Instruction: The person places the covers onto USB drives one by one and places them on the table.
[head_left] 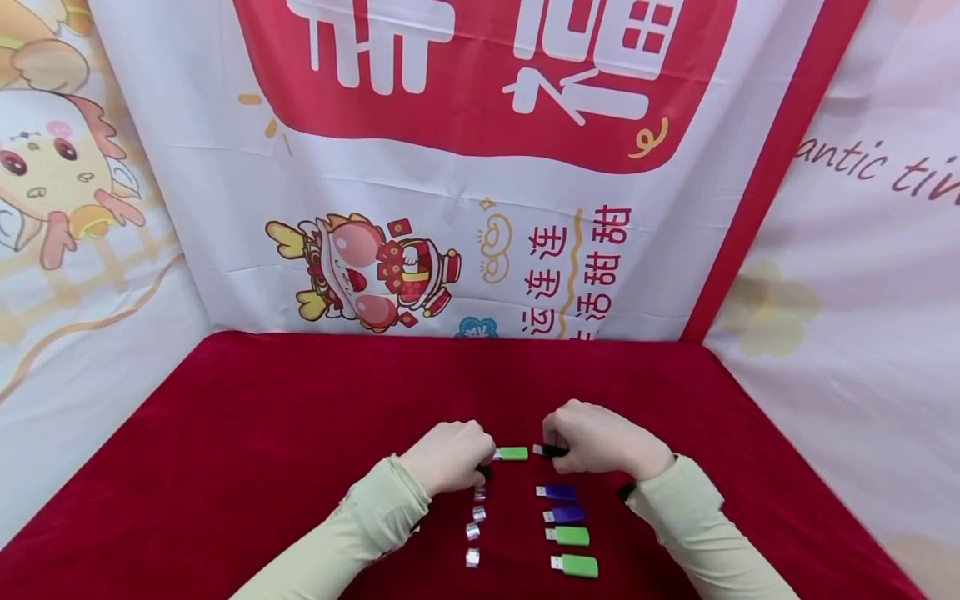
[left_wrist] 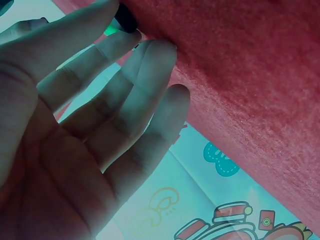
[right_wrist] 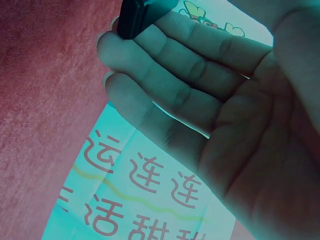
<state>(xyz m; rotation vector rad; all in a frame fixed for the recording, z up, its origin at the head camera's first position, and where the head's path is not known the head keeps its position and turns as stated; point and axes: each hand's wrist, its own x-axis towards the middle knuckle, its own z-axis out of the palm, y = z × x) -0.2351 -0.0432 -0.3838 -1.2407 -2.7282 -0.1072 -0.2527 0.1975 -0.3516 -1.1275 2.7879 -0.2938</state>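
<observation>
My right hand [head_left: 600, 437] pinches a black USB stick [right_wrist: 134, 20], its metal plug pointing left towards the other hand in the head view. My left hand [head_left: 450, 454] pinches a small black piece [left_wrist: 126, 19] between thumb and index fingertip; most of it is hidden in the head view. Between the hands lies a green USB stick [head_left: 513, 453], its plug end beside the left fingers. Nearer the front are two purple USB sticks [head_left: 557, 492] and two more green USB sticks [head_left: 579, 567], plugs pointing left. Several small shiny caps [head_left: 472, 557] form a column left of them.
Dark red cloth [head_left: 262, 417] covers the table. Another black object [head_left: 626, 492] shows partly by the right sleeve. A printed white and red curtain [head_left: 420, 183] hangs at the back edge, with patterned sheets [head_left: 840, 292] at both sides.
</observation>
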